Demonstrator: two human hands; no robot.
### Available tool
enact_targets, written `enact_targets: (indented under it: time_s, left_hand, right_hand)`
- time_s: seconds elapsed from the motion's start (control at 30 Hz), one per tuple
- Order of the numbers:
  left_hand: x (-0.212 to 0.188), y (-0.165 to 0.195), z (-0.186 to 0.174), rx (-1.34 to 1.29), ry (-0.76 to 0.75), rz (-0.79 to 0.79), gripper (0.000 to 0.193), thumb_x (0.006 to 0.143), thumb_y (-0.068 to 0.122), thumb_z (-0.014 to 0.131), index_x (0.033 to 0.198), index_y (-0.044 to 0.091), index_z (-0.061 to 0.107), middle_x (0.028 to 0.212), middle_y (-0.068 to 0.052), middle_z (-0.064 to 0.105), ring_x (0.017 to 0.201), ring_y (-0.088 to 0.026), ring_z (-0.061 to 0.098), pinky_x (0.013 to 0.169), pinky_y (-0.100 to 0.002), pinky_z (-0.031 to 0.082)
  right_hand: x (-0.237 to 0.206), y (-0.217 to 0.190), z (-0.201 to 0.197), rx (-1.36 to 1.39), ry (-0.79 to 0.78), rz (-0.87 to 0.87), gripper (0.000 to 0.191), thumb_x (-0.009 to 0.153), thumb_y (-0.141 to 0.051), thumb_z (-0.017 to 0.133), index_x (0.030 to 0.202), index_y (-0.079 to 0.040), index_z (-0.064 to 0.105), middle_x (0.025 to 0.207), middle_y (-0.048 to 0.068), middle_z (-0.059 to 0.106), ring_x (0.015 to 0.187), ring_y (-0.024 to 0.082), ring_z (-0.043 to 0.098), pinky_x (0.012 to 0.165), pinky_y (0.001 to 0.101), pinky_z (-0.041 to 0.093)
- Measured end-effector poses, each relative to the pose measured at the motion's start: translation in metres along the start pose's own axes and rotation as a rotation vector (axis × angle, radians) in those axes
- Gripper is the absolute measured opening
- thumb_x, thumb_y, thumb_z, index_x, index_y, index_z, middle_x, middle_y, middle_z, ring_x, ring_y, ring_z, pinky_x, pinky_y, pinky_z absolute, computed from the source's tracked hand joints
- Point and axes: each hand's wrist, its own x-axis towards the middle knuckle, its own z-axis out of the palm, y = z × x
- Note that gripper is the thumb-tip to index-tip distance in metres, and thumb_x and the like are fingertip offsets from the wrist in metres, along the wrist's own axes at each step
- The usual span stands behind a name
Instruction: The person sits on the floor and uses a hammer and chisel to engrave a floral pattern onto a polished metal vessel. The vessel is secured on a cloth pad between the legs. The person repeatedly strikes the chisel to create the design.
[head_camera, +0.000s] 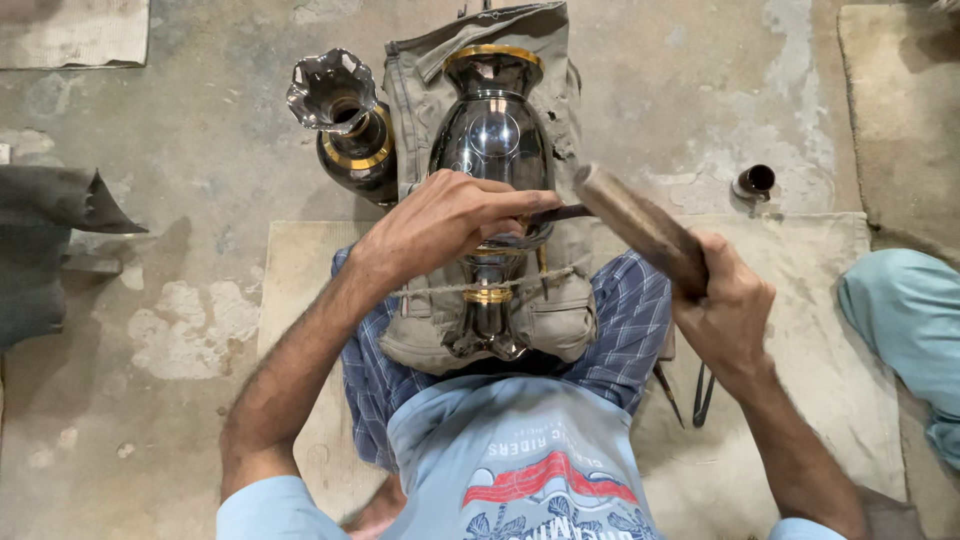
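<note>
Engraving work on a dark glossy vase (493, 140) fills the one view, the head camera looking straight down at the lap. The vase lies on its side along the person's legs, mouth toward the body and gold-rimmed foot pointing away, cradled on a folded khaki cloth (560, 300) and tied down by a cord (440, 288) that crosses its narrow neck.

The left hand (445, 225) is curled shut, pinching a thin dark chisel (560, 213) whose tip rests against the vase near the shoulder, just above a gold band. The right hand (725, 300) is wrapped tight around the handle of a wooden mallet (635, 222), its head raised close to the chisel's butt end.

How far along: the broad belly of the vase looks smooth and reflective, with only faint marks that may be reflections, so I judge the cutting to be at an early stage or confined to the neck area; the tool point itself is hidden by the fingers.

A second dark vase (345, 120) with a fluted mouth stands on the concrete floor (200, 250) just beside the cloth. A small dark cylinder (755, 182) sits on the floor to the right, and spare thin tools (690, 395) lie on the mat (800, 330) by the right leg.
</note>
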Motion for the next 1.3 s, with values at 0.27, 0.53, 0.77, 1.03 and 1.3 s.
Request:
enact_targets:
  time_s: [0.27,0.53,0.77,1.03,1.3]
  left_hand:
    - [-0.006,-0.003,-0.002,0.011,0.003,0.089,0.05,0.088,0.012,0.075,0.137,0.021,0.065,0.114,-0.006,0.077,0.088,-0.028,0.076,0.072,-0.04,0.059]
    - [-0.009,-0.009,-0.003,0.078,-0.025,0.141,0.062,0.086,-0.001,0.068,0.141,0.026,0.063,0.115,-0.003,0.078,0.085,-0.021,0.077,0.071,-0.036,0.062]
    - [-0.007,-0.009,0.002,0.213,-0.088,0.153,0.062,0.087,0.001,0.067,0.142,0.031,0.062,0.112,-0.002,0.078,0.083,-0.02,0.077,0.067,-0.035,0.062]
    - [-0.008,-0.002,-0.006,0.235,-0.101,0.227,0.067,0.081,-0.001,0.069,0.141,0.028,0.063,0.113,-0.005,0.077,0.087,-0.025,0.075,0.069,-0.037,0.061]
    - [-0.03,-0.005,0.01,0.196,0.233,0.111,0.053,0.092,0.004,0.073,0.14,0.024,0.062,0.113,-0.004,0.077,0.092,-0.021,0.076,0.077,-0.034,0.064]
  right_hand:
    - [-0.007,0.006,0.012,0.259,0.126,0.028,0.039,0.092,-0.003,0.071,0.126,-0.003,0.052,0.094,0.015,0.068,0.082,0.017,0.066,0.068,0.0343,0.055]
    - [-0.009,0.003,0.018,0.248,0.19,-0.072,0.044,0.086,0.007,0.069,0.124,-0.008,0.054,0.097,0.012,0.07,0.079,0.024,0.071,0.066,0.0366,0.057]
    - [-0.01,0.013,0.03,0.275,0.242,-0.12,0.045,0.084,0.01,0.065,0.126,-0.004,0.055,0.096,0.014,0.067,0.071,0.02,0.064,0.06,0.0355,0.053]
    - [-0.005,-0.003,0.019,0.113,0.296,-0.205,0.032,0.089,0.007,0.07,0.109,-0.011,0.052,0.096,0.015,0.065,0.079,0.03,0.067,0.068,0.0404,0.054]
    - [0.01,0.008,0.004,0.087,0.05,0.01,0.047,0.085,-0.001,0.075,0.129,-0.007,0.059,0.096,0.017,0.069,0.082,0.035,0.07,0.071,0.0451,0.057]
